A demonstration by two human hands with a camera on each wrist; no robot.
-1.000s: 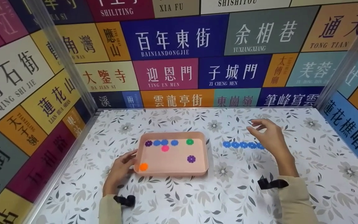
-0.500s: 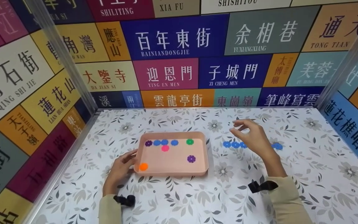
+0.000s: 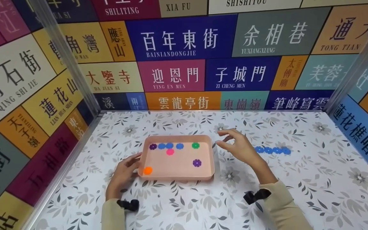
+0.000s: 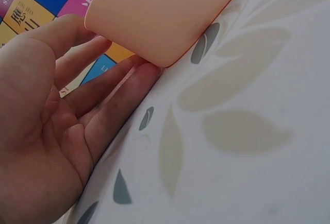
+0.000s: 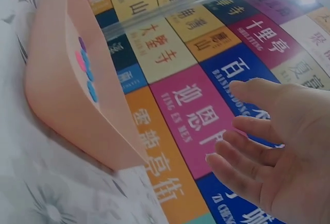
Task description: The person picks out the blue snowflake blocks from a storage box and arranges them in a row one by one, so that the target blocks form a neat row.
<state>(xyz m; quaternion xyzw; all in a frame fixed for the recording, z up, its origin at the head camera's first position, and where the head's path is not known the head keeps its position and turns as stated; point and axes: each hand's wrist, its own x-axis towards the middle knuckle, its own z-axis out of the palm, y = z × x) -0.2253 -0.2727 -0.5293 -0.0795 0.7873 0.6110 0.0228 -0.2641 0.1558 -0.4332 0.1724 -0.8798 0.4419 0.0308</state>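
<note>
While colourful panels [image 3: 180, 38] bearing Chinese characters rise at the back and sides, a table [image 3: 177, 204] patterned with grey leaves and flowers spreads below them. On it, left of centre, a shallow pink tray [image 3: 176, 176] sits flat. Two beige sleeves [image 3: 284, 204] reach in from the near edge. At the tray's left wall rests the left hand [image 3: 123, 172], its fingers slightly bent and loosely spread, touching the side. The right hand [image 3: 239, 146] hangs above the table just beside the tray's right wall, thumb and fingers apart, holding nothing. To the right, a row of blue pieces [image 3: 268, 150] lies on the table, partly hidden by that hand's wrist. Each forearm bears a small black device [image 3: 256, 196]. Smallest are the flower-shaped discs inside the tray: along the far side, from the left, a dark purple disc [image 3: 153, 146], three blue discs [image 3: 169, 146] and a green disc [image 3: 195, 145], with a pink disc [image 3: 170, 152] just nearer than the middle blue one. Another purple disc [image 3: 197, 163] lies toward the right wall, an orange disc [image 3: 147, 170] in the near left corner.
</note>
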